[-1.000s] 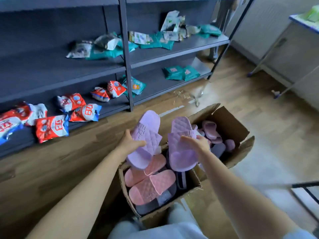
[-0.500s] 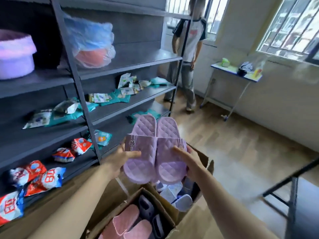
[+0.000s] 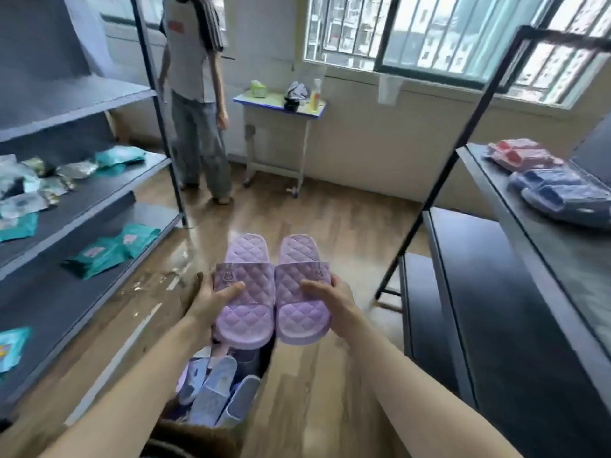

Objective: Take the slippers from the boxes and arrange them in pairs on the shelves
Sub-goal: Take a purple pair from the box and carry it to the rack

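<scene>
Cardboard, the box (image 3: 195, 438) still held pale blue slippers (image 3: 215, 395), but the two lilac slippers (image 3: 251, 320) had risen clear of it and come together side by side, the left hand (image 3: 208, 302) gripping one and the right hand (image 3: 337, 299) the other, thumbs curled over quilted straps. The view had swung to the dark right-hand shelf (image 3: 535, 259), where red and blue pairs (image 3: 542, 180) lay, so shelving looked next.
</scene>
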